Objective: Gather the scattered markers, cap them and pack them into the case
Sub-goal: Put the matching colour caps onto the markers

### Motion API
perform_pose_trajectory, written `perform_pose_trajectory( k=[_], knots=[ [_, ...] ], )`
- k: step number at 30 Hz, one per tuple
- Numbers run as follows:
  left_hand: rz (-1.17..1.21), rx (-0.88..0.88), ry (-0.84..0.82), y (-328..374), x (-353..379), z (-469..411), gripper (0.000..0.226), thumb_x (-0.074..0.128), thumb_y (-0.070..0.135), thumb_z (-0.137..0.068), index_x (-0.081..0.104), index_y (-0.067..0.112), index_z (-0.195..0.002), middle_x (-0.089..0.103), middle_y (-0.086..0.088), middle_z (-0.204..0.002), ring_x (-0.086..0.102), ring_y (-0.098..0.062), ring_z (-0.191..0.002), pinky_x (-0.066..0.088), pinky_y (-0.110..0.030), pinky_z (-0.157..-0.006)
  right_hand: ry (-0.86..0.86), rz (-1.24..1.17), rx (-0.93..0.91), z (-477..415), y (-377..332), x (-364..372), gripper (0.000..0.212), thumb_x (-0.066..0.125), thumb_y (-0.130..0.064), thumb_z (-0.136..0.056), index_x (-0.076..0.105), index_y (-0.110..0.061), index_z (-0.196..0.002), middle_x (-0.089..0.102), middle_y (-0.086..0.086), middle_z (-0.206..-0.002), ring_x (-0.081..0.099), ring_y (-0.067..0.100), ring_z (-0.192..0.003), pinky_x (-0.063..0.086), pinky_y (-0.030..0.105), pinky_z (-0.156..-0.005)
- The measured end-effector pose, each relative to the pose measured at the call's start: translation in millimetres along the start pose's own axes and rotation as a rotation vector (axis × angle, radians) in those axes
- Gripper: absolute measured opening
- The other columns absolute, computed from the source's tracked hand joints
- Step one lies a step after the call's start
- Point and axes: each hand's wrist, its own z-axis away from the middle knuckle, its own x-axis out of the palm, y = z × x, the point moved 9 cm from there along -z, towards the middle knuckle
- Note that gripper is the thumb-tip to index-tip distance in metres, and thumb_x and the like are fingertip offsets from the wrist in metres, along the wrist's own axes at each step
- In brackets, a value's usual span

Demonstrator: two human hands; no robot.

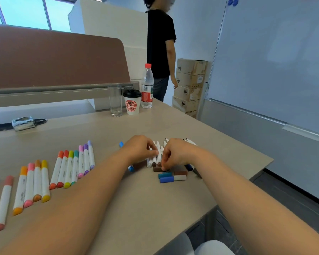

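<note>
desk [118, 129] under everything, whiteboard [274, 61] on the right wall. far edge: water bottle [147, 87], paper cup [132, 104], empty glass [115, 100]. capped markers [70, 168] lie in side-by-side rows on the desk's left part. uncapped markers [157, 153] bunched centre-right, tips pointing away. left hand [140, 150] curled, pinching one white barrel there. right hand [175, 153] curled, fingertips pinching a brown cap [157, 169] at their near ends. blue cap [167, 179] and teal cap [165, 175] lie loose just beside
</note>
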Motion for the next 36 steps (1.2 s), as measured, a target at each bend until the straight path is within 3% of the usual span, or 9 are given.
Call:
perform_pose_trajectory(
  k=[4,9,12,14,17,22,27,31,36],
  knots=[
    [-0.016,-0.078,0.007,-10,-3,-1,0.017,0.070,0.034,-0.079,0.065,0.019,-0.085,0.062,0.003,-0.087,0.055,-0.010,-0.079,0.051,-0.028,-0.080,0.028,0.031,-0.018,0,1,1,0.021,0.077,-0.023,-0.075,0.073,-0.017,-0.095,0.059,-0.006,-0.078,0.054,0.011,-0.078,0.043,0.021,-0.067],
    [-0.087,-0.173,0.029,-26,-16,0,0.037,0.076,0.032,-0.074,0.062,0.017,-0.105,0.063,0.000,-0.102,0.059,-0.018,-0.095,0.053,-0.035,-0.087,0.111,-0.060,-0.035,-3,4,-6,0.015,0.072,-0.025,-0.079,0.071,-0.017,-0.092,0.055,-0.006,-0.082,0.050,0.009,-0.076,0.042,0.020,-0.066],
    [-0.103,-0.204,0.022,-34,-19,1,0.031,0.076,0.028,-0.074,0.067,0.015,-0.101,0.066,-0.002,-0.101,0.060,-0.018,-0.092,0.054,-0.034,-0.085,0.267,-0.260,-0.018,-8,12,-25,0.003,0.068,-0.021,-0.082,0.065,-0.022,-0.083,0.060,-0.004,-0.089,0.053,0.008,-0.080,0.044,0.019,-0.068],
    [-0.066,-0.206,0.021,-38,-20,1,0.026,0.074,0.023,-0.075,0.069,0.014,-0.099,0.067,-0.003,-0.101,0.060,-0.017,-0.091,0.054,-0.032,-0.084,0.380,-0.375,0.004,-13,19,-34,0.009,0.068,-0.018,-0.082,0.062,-0.024,-0.080,0.064,-0.003,-0.089,0.058,0.008,-0.081,0.047,0.018,-0.068],
    [0.021,-0.184,0.054,-40,-28,3,0.027,0.070,0.021,-0.078,0.070,0.013,-0.105,0.066,-0.002,-0.102,0.058,-0.014,-0.088,0.052,-0.027,-0.080,0.510,-0.536,0.041,-22,28,-39,0.011,0.069,-0.018,-0.082,0.063,-0.021,-0.090,0.067,0.004,-0.091,0.064,0.015,-0.085,0.052,0.025,-0.075],
    [0.119,-0.007,0.227,-27,-52,9,0.026,0.068,0.014,-0.080,0.069,0.015,-0.107,0.063,0.000,-0.098,0.057,-0.013,-0.088,0.051,-0.028,-0.083,0.697,-0.578,0.012,-21,37,-43,0.015,0.055,-0.013,-0.092,0.063,-0.019,-0.103,0.061,-0.007,-0.094,0.052,0.003,-0.080,0.036,0.006,-0.067],
    [0.120,0.083,0.303,-21,-55,8,0.020,0.066,0.011,-0.083,0.067,0.015,-0.103,0.054,0.004,-0.094,0.052,-0.010,-0.083,0.046,-0.020,-0.078,0.709,-0.576,-0.040,-19,36,-42,0.019,0.048,-0.007,-0.095,0.061,-0.017,-0.105,0.059,-0.005,-0.103,0.051,0.005,-0.091,0.035,0.004,-0.070],
    [0.107,0.077,0.290,-23,-51,5,0.020,0.066,0.010,-0.083,0.066,0.015,-0.103,0.056,0.001,-0.098,0.053,-0.011,-0.086,0.049,-0.025,-0.084,0.718,-0.613,-0.040,-17,38,-43,0.019,0.046,-0.006,-0.096,0.058,-0.018,-0.105,0.055,-0.006,-0.103,0.053,0.010,-0.096,0.039,0.015,-0.080],
    [0.121,0.082,0.277,-22,-48,5,0.020,0.066,0.011,-0.083,0.065,0.016,-0.102,0.054,0.004,-0.097,0.052,-0.010,-0.086,0.048,-0.022,-0.084,0.693,-0.617,-0.073,-20,35,-40,0.018,0.049,-0.007,-0.094,0.060,-0.018,-0.104,0.058,-0.007,-0.101,0.052,0.007,-0.093,0.035,0.004,-0.070]
  ],
)
